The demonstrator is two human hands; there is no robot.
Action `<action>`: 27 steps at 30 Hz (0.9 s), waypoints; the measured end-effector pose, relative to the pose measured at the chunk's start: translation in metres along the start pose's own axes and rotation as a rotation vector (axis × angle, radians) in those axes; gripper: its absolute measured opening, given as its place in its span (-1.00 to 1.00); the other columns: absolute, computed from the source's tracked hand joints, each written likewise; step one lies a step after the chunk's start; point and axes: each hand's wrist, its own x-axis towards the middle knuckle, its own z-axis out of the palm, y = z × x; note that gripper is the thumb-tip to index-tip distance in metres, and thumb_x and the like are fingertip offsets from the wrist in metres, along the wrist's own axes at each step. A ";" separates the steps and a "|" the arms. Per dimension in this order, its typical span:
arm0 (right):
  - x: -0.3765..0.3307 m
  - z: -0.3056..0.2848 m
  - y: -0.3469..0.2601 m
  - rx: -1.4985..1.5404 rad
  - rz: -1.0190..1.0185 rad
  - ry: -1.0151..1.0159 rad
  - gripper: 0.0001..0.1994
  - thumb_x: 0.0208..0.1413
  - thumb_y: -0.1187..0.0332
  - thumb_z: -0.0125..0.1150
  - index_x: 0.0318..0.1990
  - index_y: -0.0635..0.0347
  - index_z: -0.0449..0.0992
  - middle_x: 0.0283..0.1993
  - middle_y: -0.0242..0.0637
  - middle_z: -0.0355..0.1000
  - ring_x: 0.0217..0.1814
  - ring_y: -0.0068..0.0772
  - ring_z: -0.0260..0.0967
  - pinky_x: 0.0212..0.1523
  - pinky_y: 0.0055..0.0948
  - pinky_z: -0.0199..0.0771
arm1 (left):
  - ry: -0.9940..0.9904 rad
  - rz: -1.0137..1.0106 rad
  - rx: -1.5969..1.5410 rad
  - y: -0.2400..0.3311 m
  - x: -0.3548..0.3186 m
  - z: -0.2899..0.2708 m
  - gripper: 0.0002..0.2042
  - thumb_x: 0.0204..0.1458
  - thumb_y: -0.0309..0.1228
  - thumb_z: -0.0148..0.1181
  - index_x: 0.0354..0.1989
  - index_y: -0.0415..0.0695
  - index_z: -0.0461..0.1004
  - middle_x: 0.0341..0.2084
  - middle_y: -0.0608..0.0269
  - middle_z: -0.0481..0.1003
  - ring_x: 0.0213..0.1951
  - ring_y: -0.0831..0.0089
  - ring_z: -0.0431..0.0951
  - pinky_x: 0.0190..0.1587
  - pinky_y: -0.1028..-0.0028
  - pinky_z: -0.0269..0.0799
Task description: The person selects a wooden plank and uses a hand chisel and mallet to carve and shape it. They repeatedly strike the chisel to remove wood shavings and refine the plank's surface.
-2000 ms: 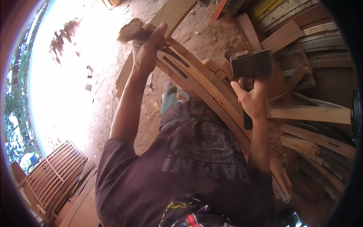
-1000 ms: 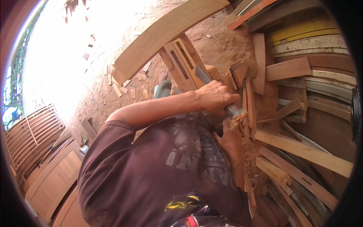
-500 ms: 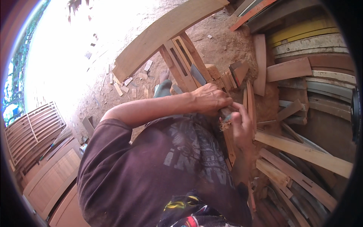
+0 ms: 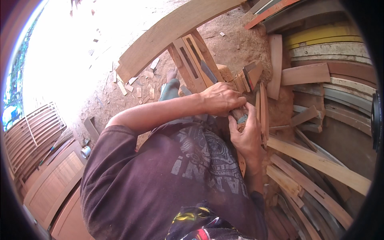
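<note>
I counted two hands at one small wooden piece (image 4: 240, 115): my left hand (image 4: 219, 98) was clamped over its top, my right hand (image 4: 247, 134) wrapped around it from below, both just in front of my chest. Beside them stood one slotted wooden frame (image 4: 190, 64) under one long curved plank (image 4: 172, 30). Sawdust-strewn dirt ground (image 4: 224, 44) lay beneath, with stacked curved boards (image 4: 320, 160) to the right and three wooden panels (image 4: 52, 180) lower left.

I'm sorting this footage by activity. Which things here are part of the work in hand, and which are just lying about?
In hand:
- left hand and right hand, together on a small wooden piece
- slotted wooden frame just beyond them

Lying about:
- long curved plank
- offcuts on the dirt floor
- stacked curved slats
- panelled doors
</note>
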 end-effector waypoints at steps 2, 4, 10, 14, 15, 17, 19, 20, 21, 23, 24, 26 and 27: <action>0.001 0.000 -0.004 -0.014 -0.020 0.027 -0.46 0.21 0.35 0.39 0.29 0.32 0.35 0.00 0.21 0.54 0.10 0.28 0.54 0.08 0.00 0.51 | 0.046 0.018 -0.024 -0.001 0.001 -0.001 -0.64 -0.21 -0.34 0.43 -0.23 -0.14 0.48 -0.39 0.17 0.57 -0.23 0.06 0.65 -0.21 0.11 0.53; 0.002 -0.002 -0.010 -0.019 -0.020 0.026 -0.48 0.21 0.35 0.39 0.26 0.31 0.37 0.00 0.21 0.54 0.09 0.30 0.53 0.07 0.02 0.50 | 0.122 0.053 -0.058 -0.002 0.001 0.002 -0.67 -0.21 -0.31 0.45 -0.29 -0.11 0.47 -0.43 0.17 0.57 -0.27 0.07 0.65 -0.23 0.10 0.53; 0.008 -0.007 -0.031 -0.082 0.002 -0.149 -0.56 0.21 0.38 0.37 0.14 0.34 0.34 -0.06 0.22 0.47 -0.04 0.37 0.53 -0.10 0.15 0.53 | 0.179 0.055 -0.082 0.000 -0.007 -0.012 -0.67 -0.21 -0.27 0.46 -0.32 -0.09 0.48 -0.46 0.20 0.57 -0.30 0.10 0.64 -0.22 0.12 0.54; 0.024 0.007 -0.040 -0.127 -0.051 -0.197 -0.65 0.24 0.37 0.30 0.05 0.32 0.30 -0.14 0.21 0.45 -0.10 0.40 0.51 -0.17 0.21 0.51 | 0.198 0.041 -0.107 -0.014 -0.019 -0.017 -0.67 -0.23 -0.25 0.46 -0.32 -0.09 0.50 -0.47 0.23 0.56 -0.31 0.12 0.64 -0.21 0.13 0.56; 0.031 0.021 -0.034 -0.132 -0.053 -0.207 -0.66 0.23 0.38 0.31 0.01 0.32 0.31 -0.14 0.21 0.46 -0.09 0.41 0.50 -0.16 0.20 0.50 | 0.196 0.014 -0.109 -0.022 -0.023 -0.016 -0.67 -0.28 -0.27 0.48 -0.34 -0.09 0.51 -0.47 0.24 0.56 -0.31 0.14 0.64 -0.21 0.13 0.57; 0.050 0.049 -0.020 -0.107 -0.092 -0.197 -0.69 0.22 0.40 0.29 -0.03 0.31 0.29 -0.17 0.22 0.45 -0.10 0.41 0.49 -0.15 0.22 0.49 | 0.196 0.004 -0.030 -0.053 -0.031 -0.018 -0.68 -0.33 -0.37 0.47 -0.36 -0.08 0.51 -0.48 0.22 0.57 -0.33 0.12 0.65 -0.23 0.13 0.54; 0.063 0.052 -0.018 -0.099 -0.085 -0.209 -0.70 0.23 0.40 0.29 -0.04 0.30 0.29 -0.15 0.25 0.45 -0.10 0.43 0.48 -0.16 0.22 0.48 | 0.208 0.000 -0.044 -0.064 -0.033 -0.023 -0.69 -0.34 -0.39 0.45 -0.37 -0.08 0.49 -0.48 0.21 0.57 -0.34 0.10 0.65 -0.25 0.11 0.52; 0.067 0.054 -0.018 -0.092 -0.084 -0.216 -0.71 0.23 0.40 0.28 -0.05 0.29 0.30 -0.14 0.26 0.44 -0.09 0.44 0.47 -0.16 0.23 0.48 | 0.219 -0.007 -0.066 -0.067 -0.033 -0.020 -0.69 -0.33 -0.39 0.45 -0.37 -0.08 0.48 -0.48 0.20 0.57 -0.34 0.09 0.64 -0.25 0.10 0.52; 0.064 0.052 -0.012 -0.115 -0.124 -0.194 -0.61 0.20 0.40 0.36 0.06 0.30 0.31 -0.14 0.21 0.47 -0.11 0.35 0.52 -0.13 0.12 0.53 | 0.228 -0.014 -0.089 -0.069 -0.032 -0.017 -0.69 -0.33 -0.39 0.44 -0.37 -0.08 0.47 -0.48 0.20 0.57 -0.35 0.07 0.64 -0.25 0.10 0.51; 0.059 0.024 -0.026 -0.015 -0.146 -0.130 -0.52 0.15 0.37 0.44 0.13 0.31 0.34 -0.12 0.14 0.49 -0.06 0.21 0.55 -0.05 0.01 0.55 | 0.257 0.005 -0.126 -0.052 -0.020 -0.023 -0.68 -0.34 -0.38 0.44 -0.38 -0.08 0.46 -0.48 0.19 0.56 -0.35 0.06 0.64 -0.28 0.09 0.50; 0.050 0.012 -0.032 0.041 -0.142 -0.092 -0.47 0.13 0.36 0.48 0.16 0.32 0.35 -0.12 0.11 0.50 -0.04 0.15 0.57 -0.02 -0.05 0.56 | 0.255 0.015 -0.152 -0.039 -0.016 -0.028 -0.68 -0.35 -0.38 0.44 -0.38 -0.08 0.45 -0.49 0.19 0.56 -0.36 0.05 0.64 -0.29 0.09 0.50; 0.028 0.000 -0.030 0.329 0.073 -0.086 -0.38 0.04 0.27 0.58 0.19 0.28 0.40 -0.05 0.03 0.49 0.02 0.10 0.56 0.02 -0.07 0.58 | 0.242 -0.020 -0.172 -0.034 -0.014 -0.043 -0.67 -0.27 -0.42 0.46 -0.27 -0.11 0.53 -0.46 0.13 0.59 -0.30 0.06 0.68 -0.25 0.14 0.57; 0.017 -0.005 -0.025 0.477 0.175 -0.072 -0.34 0.00 0.23 0.62 0.21 0.25 0.43 -0.02 -0.01 0.49 0.05 0.07 0.56 0.03 -0.08 0.59 | 0.298 -0.037 -0.224 -0.038 -0.015 -0.051 -0.67 -0.24 -0.42 0.47 -0.24 -0.11 0.55 -0.45 0.12 0.60 -0.28 0.09 0.69 -0.23 0.15 0.59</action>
